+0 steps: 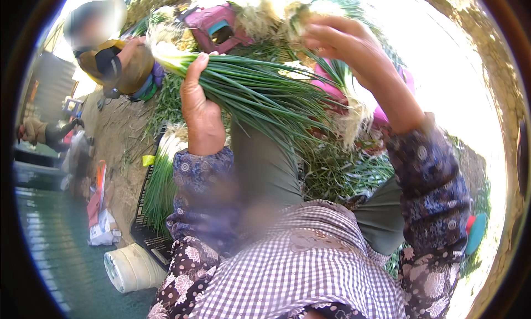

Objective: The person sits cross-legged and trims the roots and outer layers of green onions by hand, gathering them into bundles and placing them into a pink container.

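My left hand (202, 111) grips a thick bunch of green onions (261, 86) near its white end. The roots point to the upper left, and the long green leaves fan out to the right over my knee. Farther up and to the right, my right hand (327, 37) is raised with bent fingers by a pile of rooted green onions (265, 16). Whether its fingers hold any stalk cannot be told. Below it, a smaller bunch (352, 107) leans roots-down against a pink object.
At left, a black plastic crate (143, 232) holds more green onions, beside a white bucket (132, 267) on its side. A pink plastic stool (203, 28) stands ahead. Another person (120, 66) sits at upper left. Loose leaves (344, 169) cover ground between my legs.
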`<action>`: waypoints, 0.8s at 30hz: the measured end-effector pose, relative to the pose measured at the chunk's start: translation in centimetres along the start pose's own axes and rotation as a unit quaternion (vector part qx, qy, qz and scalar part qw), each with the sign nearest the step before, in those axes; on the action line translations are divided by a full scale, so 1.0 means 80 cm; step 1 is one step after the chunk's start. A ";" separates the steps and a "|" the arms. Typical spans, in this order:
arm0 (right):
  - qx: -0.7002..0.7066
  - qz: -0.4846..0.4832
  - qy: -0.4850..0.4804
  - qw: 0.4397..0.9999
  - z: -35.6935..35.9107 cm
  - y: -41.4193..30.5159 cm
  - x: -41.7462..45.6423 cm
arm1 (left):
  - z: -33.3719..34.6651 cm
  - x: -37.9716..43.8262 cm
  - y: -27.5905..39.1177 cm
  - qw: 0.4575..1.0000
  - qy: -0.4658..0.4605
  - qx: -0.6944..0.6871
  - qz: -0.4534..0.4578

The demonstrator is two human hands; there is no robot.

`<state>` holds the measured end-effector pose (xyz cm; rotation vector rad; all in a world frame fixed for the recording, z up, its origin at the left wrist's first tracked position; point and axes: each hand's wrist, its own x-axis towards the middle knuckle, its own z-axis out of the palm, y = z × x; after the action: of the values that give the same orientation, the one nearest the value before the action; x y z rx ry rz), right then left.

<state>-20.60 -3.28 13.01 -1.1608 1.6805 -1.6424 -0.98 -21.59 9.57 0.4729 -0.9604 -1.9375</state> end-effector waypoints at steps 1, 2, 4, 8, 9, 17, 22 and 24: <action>0.007 0.018 0.012 1.000 -0.009 0.020 -0.011 | -0.030 0.012 0.014 1.000 0.016 -0.011 0.004; 0.027 0.050 0.041 0.998 -0.018 0.043 -0.033 | -0.055 0.016 0.020 0.998 0.045 -0.010 0.030; 0.053 0.103 0.078 0.990 -0.019 0.062 -0.066 | -0.092 0.014 0.050 0.991 0.114 0.019 0.072; 0.094 0.168 0.094 0.977 -0.009 0.102 -0.096 | -0.145 -0.021 0.123 0.974 0.165 0.073 0.135; 0.107 0.174 0.094 0.974 -0.007 0.101 -0.096 | -0.148 -0.024 0.134 0.969 0.190 0.069 0.139; 0.181 -0.021 -0.161 0.970 0.145 0.038 -0.069 | -0.168 -0.095 0.145 0.951 0.191 0.164 0.177; -0.028 -0.204 -0.144 0.968 0.238 0.044 -0.048 | -0.182 -0.101 0.137 0.959 0.187 0.139 0.161; -0.103 -0.234 -0.111 0.960 0.256 0.053 -0.043 | -0.183 -0.095 0.135 0.959 0.224 0.105 0.139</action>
<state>-2.61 -11.66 5.43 -1.8870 1.5353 -1.5417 18.42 -24.77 8.48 0.8134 -0.8804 -1.3992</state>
